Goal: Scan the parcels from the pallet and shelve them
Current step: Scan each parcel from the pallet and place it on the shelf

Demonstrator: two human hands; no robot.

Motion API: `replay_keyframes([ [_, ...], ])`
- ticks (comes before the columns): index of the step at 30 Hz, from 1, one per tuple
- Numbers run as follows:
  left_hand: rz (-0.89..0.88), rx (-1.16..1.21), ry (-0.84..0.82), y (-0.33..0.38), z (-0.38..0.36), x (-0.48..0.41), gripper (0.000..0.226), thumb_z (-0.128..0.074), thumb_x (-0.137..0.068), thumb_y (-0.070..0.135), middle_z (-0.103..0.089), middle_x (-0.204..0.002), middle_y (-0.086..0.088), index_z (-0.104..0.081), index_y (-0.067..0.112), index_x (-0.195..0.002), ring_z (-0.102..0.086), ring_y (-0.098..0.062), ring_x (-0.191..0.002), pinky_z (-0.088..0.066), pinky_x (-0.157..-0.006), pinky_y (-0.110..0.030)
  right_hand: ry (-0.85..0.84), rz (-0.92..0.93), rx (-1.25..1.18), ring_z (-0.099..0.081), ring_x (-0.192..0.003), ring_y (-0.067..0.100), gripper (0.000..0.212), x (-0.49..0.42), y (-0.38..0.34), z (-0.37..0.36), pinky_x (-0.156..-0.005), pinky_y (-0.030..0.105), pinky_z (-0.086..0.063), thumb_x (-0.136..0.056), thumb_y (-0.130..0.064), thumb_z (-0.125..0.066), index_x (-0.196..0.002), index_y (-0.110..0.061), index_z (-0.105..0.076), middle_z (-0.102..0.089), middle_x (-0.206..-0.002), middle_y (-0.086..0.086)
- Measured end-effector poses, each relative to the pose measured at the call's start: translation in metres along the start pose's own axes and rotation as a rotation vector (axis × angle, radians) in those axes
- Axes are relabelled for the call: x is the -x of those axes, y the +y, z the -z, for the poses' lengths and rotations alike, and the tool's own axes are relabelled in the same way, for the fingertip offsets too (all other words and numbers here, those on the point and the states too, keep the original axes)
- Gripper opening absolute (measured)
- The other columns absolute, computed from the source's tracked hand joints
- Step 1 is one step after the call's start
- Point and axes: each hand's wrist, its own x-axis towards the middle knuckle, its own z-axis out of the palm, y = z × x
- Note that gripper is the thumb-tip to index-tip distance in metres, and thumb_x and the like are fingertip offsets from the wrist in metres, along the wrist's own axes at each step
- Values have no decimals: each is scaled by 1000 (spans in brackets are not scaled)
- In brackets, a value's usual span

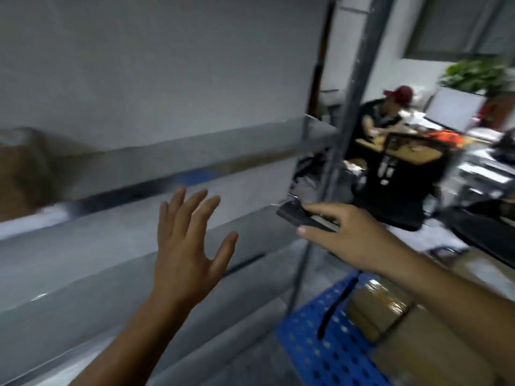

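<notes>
My left hand [189,240] is raised in front of the grey metal shelves [139,246], fingers spread and holding nothing. My right hand [348,235] grips a black handheld scanner [301,215], which points left toward the shelf post. Brown cardboard parcels [381,305] wrapped in clear tape lie on the blue perforated pallet [320,344] at the lower right, under my right forearm. A blurred brown parcel [25,174] sits on a shelf at the far left. The whole view is motion-blurred.
A grey upright shelf post [348,107] stands in the middle right. Behind it a person in a red cap [390,107] sits at a cluttered desk with a monitor [454,107], a black chair [404,174] and a green plant [479,73].
</notes>
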Motion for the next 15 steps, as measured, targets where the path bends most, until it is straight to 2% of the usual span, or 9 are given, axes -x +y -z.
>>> replay_keyframes([
  [2,-21,90,-138,34,-48,14,53,-55,-96,50,-48,-150,-8,-56,18,-138,-27,-33,-152,-17,-125,-55,13,-82,67,-48,-95,-26,58,36,40,32,-79,0,-37,-83,-56,-71,-136,-36,-59,-53,-113,-38],
  [4,-34,176,-278,71,-98,30,47,-52,-95,51,-56,-141,-11,-65,18,-126,-39,-41,-143,-31,-116,-59,22,-180,120,-43,-92,-26,60,77,78,63,-72,1,-36,-84,-60,-67,-140,-41,-54,-43,-114,-43],
  [7,-36,234,-542,118,-165,58,52,-47,-92,54,-64,-129,-14,-73,17,-116,-48,-50,-133,-36,-112,-64,80,-329,171,-46,-110,-11,61,130,123,99,-84,12,-40,-83,-64,-65,-139,-43,-53,-46,-128,-33],
  [9,-45,261,-694,140,-203,74,47,-49,-95,50,-65,-127,-16,-73,17,-118,-51,-51,-130,-33,-114,-64,90,-398,150,-53,-109,-12,57,160,145,111,-91,24,-49,-82,-64,-65,-136,-49,-53,-53,-130,-34],
  [11,-61,289,-784,154,-240,84,31,-61,-99,34,-62,-129,-18,-71,18,-124,-50,-51,-128,-34,-113,-63,87,-454,126,-53,-105,-18,53,183,160,116,-90,27,-53,-81,-67,-63,-131,-56,-51,-53,-121,-44],
  [13,-50,318,-880,162,-276,87,35,-64,-100,21,-55,-140,-21,-66,22,-134,-42,-54,-134,-34,-112,-63,110,-539,134,-53,-111,-12,61,199,174,114,-94,31,-52,-77,-76,-57,-134,-57,-49,-51,-127,-39],
  [15,-71,334,-958,165,-312,83,41,-58,-103,20,-44,-151,-24,-59,24,-143,-35,-53,-140,-32,-114,-62,141,-626,168,-52,-116,-4,69,210,187,106,-96,34,-50,-74,-81,-53,-137,-55,-48,-52,-133,-28],
])
